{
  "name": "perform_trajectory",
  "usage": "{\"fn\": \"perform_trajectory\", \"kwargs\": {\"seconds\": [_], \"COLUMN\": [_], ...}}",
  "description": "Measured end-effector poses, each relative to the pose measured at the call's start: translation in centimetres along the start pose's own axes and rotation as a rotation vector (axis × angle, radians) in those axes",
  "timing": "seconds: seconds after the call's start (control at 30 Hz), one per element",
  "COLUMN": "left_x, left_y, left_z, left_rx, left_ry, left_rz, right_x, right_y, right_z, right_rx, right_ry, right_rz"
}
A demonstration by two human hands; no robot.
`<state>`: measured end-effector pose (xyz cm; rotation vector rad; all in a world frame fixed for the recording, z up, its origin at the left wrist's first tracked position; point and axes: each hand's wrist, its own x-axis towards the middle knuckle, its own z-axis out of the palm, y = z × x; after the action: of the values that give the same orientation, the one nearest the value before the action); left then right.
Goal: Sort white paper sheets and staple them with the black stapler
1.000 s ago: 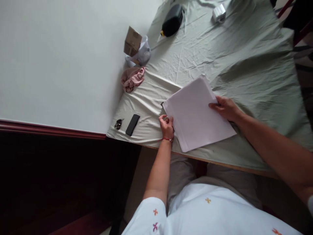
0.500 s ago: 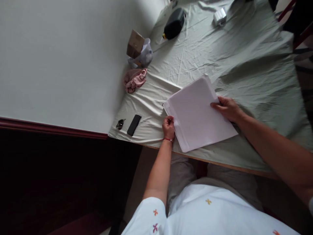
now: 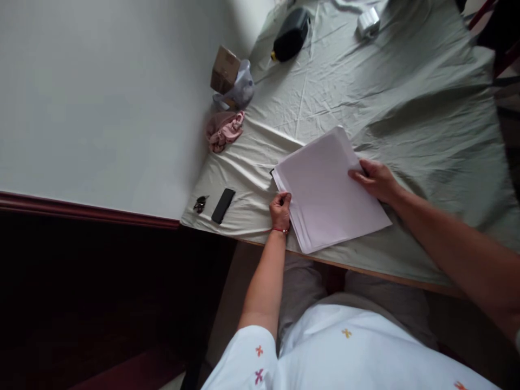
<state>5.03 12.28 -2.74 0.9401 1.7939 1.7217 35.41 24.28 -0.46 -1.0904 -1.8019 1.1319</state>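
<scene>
A stack of white paper sheets [image 3: 329,189] lies tilted over the table's near part, its left edges slightly fanned. My left hand [image 3: 280,210], with a red string at the wrist, pinches the stack's left edge. On the opposite side, my right hand [image 3: 376,179] grips the right edge, thumb on top and the other fingers mostly hidden underneath. A small dark corner of something [image 3: 272,172] peeks out from under the stack's upper left; I cannot make out what it is.
A black phone [image 3: 223,206] and a bunch of keys [image 3: 200,203] lie left on the green tablecloth [image 3: 406,130]. Along the wall are a pink cloth [image 3: 225,131], a cardboard box [image 3: 225,69] in a pale plastic container [image 3: 245,89], and a dark case [image 3: 291,35]. A silvery block [image 3: 369,23] sits farther back.
The right edge of the paper has shifted slightly left with my right hand. Sheets at the left edge look more fanned apart, and my left thumb now lies over the edge.
</scene>
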Motion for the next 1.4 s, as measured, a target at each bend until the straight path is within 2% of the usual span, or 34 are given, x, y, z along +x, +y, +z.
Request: {"fn": "perform_trajectory", "kwargs": {"seconds": [0.07, 0.3, 0.63, 0.77, 1.0, 1.17, 1.4], "left_x": [0.0, 0.1, 0.0, -0.1, -0.1, -0.4, -0.7], "left_y": [0.2, 0.4, 0.4, 0.2, 0.0, 0.8, 1.2], "left_z": [0.2, 0.2, 0.3, 0.2, 0.0, 0.1, -0.2], "left_rx": [-0.005, 0.040, 0.068, 0.054, 0.076, 0.105, 0.195], "left_ry": [0.023, 0.051, 0.066, 0.047, 0.008, -0.090, -0.121], "left_rz": [0.011, -0.006, 0.091, 0.105, 0.009, 0.088, 0.109], "right_x": [0.0, 0.0, 0.2, 0.3, 0.1, -0.1, -0.1], "right_y": [0.0, -0.6, -0.2, -0.1, -0.7, -1.1, -1.1], "right_z": [0.1, 0.1, 0.2, 0.1, -0.4, -0.4, -0.4], "right_rx": [-0.036, -0.132, -0.200, -0.211, -0.132, -0.103, -0.093], "right_ry": [0.031, 0.001, 0.096, 0.077, -0.003, -0.014, -0.022], "right_rz": [-0.016, 0.028, -0.005, 0.001, 0.078, 0.098, 0.118]}}
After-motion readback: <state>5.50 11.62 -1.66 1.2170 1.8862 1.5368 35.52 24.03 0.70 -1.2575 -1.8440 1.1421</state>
